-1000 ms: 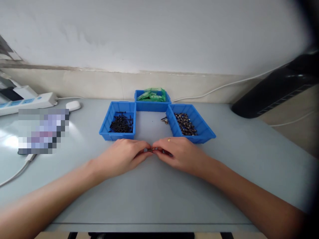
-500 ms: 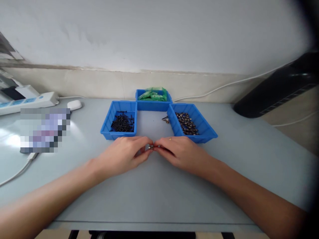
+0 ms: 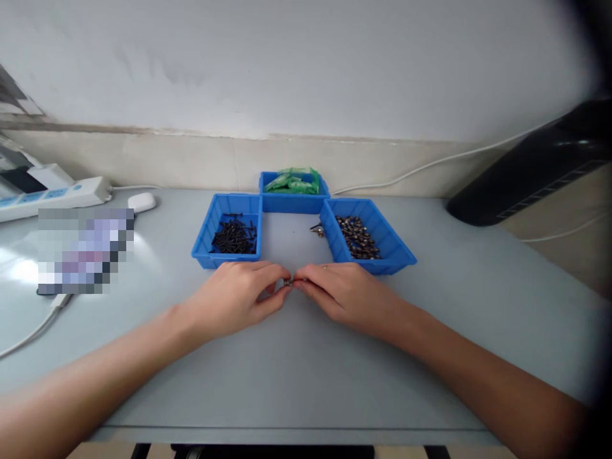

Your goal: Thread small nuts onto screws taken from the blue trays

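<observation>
My left hand [image 3: 243, 290] and my right hand [image 3: 347, 290] meet fingertip to fingertip above the grey table. Between the left thumb and fingers is a small shiny metal piece [image 3: 287, 282]. The right fingers pinch a thin dark part joined to it, mostly hidden. Beyond the left hand is a blue bin [image 3: 203, 239] of black screws [image 3: 234, 237]. A second blue bin [image 3: 394, 239], beyond the right hand, holds many small metal fasteners [image 3: 358, 239]. A few metal pieces [image 3: 319, 231] lie on the table against its left side.
A third blue bin [image 3: 296, 204] with green packets [image 3: 294, 182] stands by the wall. At the left are a power strip [image 3: 90, 191], a blurred-out device [image 3: 88, 252], a white case [image 3: 141, 202] and a cable [image 3: 33, 331]. A black cylinder [image 3: 516, 172] leans at the back right.
Both hands stay nearly in place, with only slight shifts of the fingertips around the small metal piece. The bins have not moved on the table.
</observation>
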The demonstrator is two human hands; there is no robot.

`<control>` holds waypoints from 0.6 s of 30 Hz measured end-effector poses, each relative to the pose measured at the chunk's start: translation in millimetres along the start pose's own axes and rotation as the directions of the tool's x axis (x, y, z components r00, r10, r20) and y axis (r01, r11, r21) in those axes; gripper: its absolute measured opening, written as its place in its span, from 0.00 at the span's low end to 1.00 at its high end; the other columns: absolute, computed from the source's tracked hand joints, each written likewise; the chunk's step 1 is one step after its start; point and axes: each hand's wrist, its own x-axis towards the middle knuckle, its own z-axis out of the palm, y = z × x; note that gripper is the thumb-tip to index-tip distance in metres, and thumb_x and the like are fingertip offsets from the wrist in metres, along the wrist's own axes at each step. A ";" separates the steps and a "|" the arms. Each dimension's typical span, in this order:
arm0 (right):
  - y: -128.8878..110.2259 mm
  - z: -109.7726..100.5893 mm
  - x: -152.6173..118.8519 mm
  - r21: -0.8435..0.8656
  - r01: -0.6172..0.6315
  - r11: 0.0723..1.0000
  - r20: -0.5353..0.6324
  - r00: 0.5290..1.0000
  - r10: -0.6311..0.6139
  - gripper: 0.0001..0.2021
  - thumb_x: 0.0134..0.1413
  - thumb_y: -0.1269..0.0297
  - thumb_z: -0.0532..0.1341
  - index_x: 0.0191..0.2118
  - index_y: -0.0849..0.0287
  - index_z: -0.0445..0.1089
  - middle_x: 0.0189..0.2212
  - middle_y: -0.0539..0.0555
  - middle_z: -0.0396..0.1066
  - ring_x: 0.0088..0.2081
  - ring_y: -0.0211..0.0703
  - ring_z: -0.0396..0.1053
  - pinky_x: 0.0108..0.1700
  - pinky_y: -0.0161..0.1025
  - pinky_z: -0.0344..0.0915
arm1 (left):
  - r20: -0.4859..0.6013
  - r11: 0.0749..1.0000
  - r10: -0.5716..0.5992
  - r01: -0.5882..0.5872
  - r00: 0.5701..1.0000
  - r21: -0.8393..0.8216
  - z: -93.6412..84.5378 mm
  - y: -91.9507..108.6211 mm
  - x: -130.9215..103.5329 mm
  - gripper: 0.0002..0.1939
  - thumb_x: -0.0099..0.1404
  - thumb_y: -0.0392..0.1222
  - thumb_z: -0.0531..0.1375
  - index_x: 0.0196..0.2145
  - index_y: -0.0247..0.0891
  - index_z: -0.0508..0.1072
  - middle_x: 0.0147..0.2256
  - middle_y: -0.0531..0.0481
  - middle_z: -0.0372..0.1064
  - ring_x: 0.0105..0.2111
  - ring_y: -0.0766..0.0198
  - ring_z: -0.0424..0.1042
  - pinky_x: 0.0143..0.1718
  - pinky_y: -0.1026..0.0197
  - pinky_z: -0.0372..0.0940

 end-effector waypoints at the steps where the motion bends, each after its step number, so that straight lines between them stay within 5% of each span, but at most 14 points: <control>1: 0.2 0.2 -0.2 -0.001 0.002 1.000 -0.006 1.000 -0.002 0.11 0.63 0.64 0.49 0.37 0.60 0.68 0.27 0.52 0.72 0.29 0.40 0.70 0.32 0.35 0.60 | -0.008 1.000 -0.001 0.001 1.000 -0.001 0.0 0.0 0.0 0.08 0.65 0.41 0.52 0.33 0.38 0.69 0.25 0.54 0.66 0.25 0.67 0.67 0.27 0.65 0.60; 18: 1.5 0.1 -0.1 0.036 0.019 0.999 -0.002 1.000 -0.019 0.13 0.63 0.65 0.47 0.34 0.60 0.67 0.25 0.52 0.71 0.26 0.39 0.68 0.29 0.34 0.59 | -0.149 0.995 0.076 -0.086 0.986 -0.058 2.3 -1.7 -2.6 0.09 0.66 0.41 0.53 0.38 0.37 0.71 0.26 0.53 0.66 0.26 0.68 0.66 0.27 0.66 0.60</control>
